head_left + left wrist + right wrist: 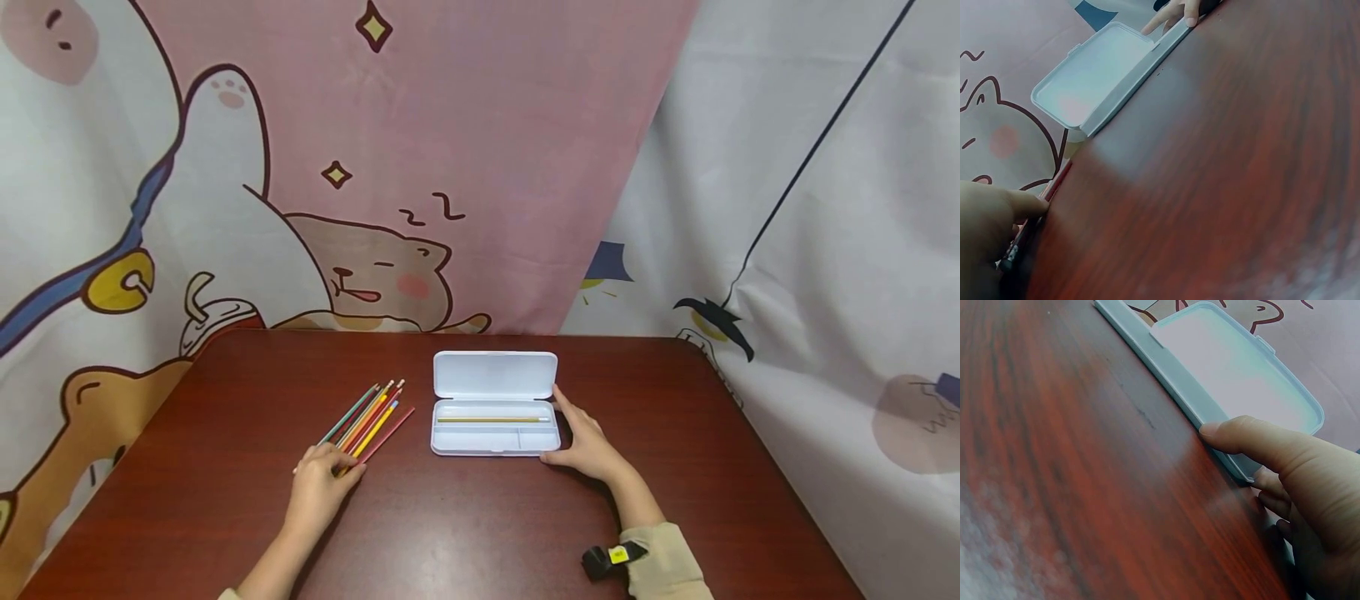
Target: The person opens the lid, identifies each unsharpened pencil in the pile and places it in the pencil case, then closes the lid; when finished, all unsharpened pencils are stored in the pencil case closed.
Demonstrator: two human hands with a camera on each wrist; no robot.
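An open white pencil case (476, 442) lies on the table, its lid (495, 375) tipped back. One yellow pencil (491, 420) is in the long rear compartment. My right hand (588, 446) grips the case's right end, with the thumb (1229, 434) on its front edge and the other fingers round the side. To the left, several colored pencils (375, 421) lie loosely fanned on the table. My left hand (322, 479) pinches their near ends between thumb and fingers; its palm hides those ends. In the left wrist view the same hand (991, 219) is partly cut off.
The dark red wooden table (450, 533) reaches back to a cartoon-printed cloth (510, 167) hanging behind it. A black strap with a yellow label (618, 554) is at the right sleeve (667, 562). Bare tabletop separates the pencils from the case.
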